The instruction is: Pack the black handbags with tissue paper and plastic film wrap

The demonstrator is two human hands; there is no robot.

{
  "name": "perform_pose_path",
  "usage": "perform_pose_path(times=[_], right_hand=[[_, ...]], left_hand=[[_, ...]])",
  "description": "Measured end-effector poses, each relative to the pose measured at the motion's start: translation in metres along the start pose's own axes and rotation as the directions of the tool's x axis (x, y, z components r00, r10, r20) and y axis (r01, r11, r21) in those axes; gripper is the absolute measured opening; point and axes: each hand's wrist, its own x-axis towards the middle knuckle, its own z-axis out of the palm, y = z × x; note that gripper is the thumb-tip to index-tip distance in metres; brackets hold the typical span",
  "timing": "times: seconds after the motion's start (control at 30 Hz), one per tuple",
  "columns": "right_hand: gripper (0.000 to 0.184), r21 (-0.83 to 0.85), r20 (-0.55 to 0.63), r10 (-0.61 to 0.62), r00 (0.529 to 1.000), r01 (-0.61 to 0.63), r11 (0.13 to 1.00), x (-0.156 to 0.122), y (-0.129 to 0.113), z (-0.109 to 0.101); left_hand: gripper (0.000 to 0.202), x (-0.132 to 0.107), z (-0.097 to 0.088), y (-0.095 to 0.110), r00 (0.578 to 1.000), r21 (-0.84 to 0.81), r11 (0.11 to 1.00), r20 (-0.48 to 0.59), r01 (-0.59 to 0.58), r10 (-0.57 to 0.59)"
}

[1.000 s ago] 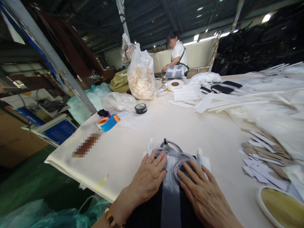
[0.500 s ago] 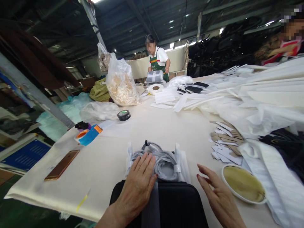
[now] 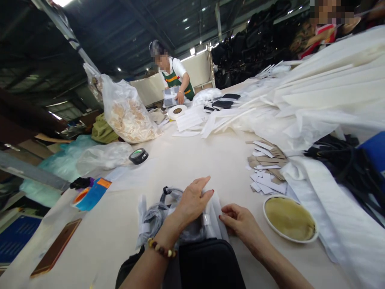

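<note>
In front of me lies a black case (image 3: pixel 210 263) with a grey strip across it. Beyond its far edge sits a grey coiled cable (image 3: pixel 155 214) in clear plastic wrap (image 3: pixel 215 208). My left hand (image 3: pixel 192 200) reaches over the right part of the coils, fingers stretched out, the thumb apart and holding nothing. It hides part of the cable. At the right edge of the wrap is my right hand (image 3: pixel 237 220), thumb and bent fingers apart with nothing seen between them. Whether its fingertips touch the wrap I cannot tell.
To the right are a round dish (image 3: pixel 290 218) and cut strips (image 3: pixel 266 168). At left lie a phone (image 3: pixel 56 249), blue tape (image 3: pixel 93 196) and black tape (image 3: pixel 138 156). A filled plastic bag (image 3: pixel 128 112) and a co-worker (image 3: pixel 176 76) are at the back.
My left hand has moved from the middle of the coils to their right side. My right hand has come in leftward to the wrap's edge. The view has swung right.
</note>
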Motion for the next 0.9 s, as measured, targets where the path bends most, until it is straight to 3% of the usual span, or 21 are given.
perform_pose_path(times=[0.13,0.3,0.57,0.9], right_hand=[[0.006,-0.062,0.029,-0.007,1.000,0.009,0.998,0.001,0.001,-0.004],[0.007,-0.135,0.085,0.012,0.996,0.000,0.991,0.000,-0.003,-0.007],[0.012,-0.344,0.138,0.018,0.990,0.031,0.938,0.001,-0.011,-0.010],[0.011,-0.466,0.191,0.069,0.979,0.029,0.885,-0.002,-0.017,-0.012]], left_hand=[[0.024,0.003,0.008,-0.003,0.997,0.059,0.997,0.062,0.047,-0.050],[0.018,0.006,0.002,-0.006,0.987,0.068,0.995,0.131,0.080,-0.088],[0.041,0.009,0.000,-0.006,0.935,-0.004,0.973,0.280,0.229,-0.219],[0.039,0.010,-0.002,-0.012,0.912,-0.055,0.957,0.323,0.286,-0.254]])
